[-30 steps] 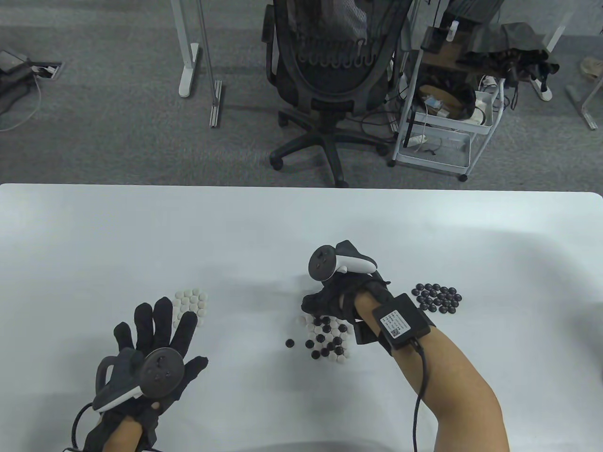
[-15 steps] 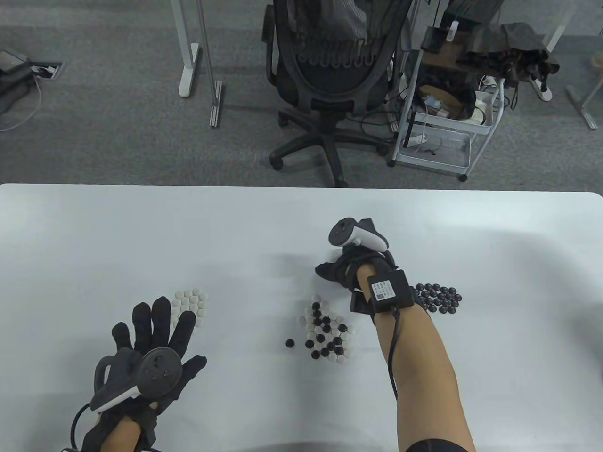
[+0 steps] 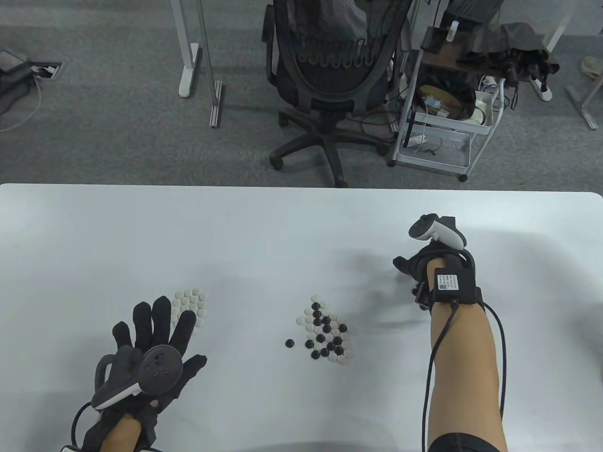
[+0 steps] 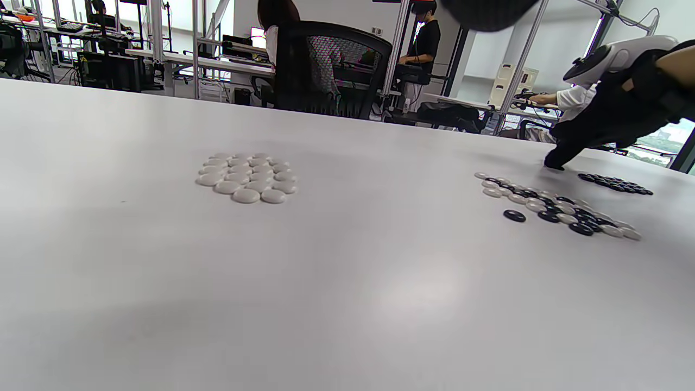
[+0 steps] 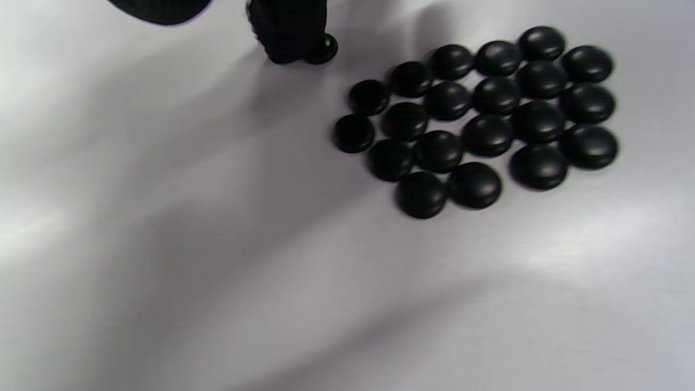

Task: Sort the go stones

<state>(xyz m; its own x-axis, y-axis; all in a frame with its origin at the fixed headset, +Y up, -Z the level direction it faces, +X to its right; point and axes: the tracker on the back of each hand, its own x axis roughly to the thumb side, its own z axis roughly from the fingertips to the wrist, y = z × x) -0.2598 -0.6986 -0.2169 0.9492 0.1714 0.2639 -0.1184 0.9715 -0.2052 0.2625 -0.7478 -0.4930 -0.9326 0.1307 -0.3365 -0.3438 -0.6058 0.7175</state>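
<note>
Stones of black [image 5: 478, 117] lie grouped for sorting as the right hand [image 3: 419, 268] pinches 1 black stone [image 5: 324, 50] beside them, while the left hand [image 3: 155, 343] rests flat, fingers spread.

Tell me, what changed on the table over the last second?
The right hand left the mixed pile in the middle and swung out to the right, to the black pile. Its fingertips now press a black stone at the table just beside that pile. The left hand kept lying spread next to the white pile, and the loose black stone did not move.
</note>
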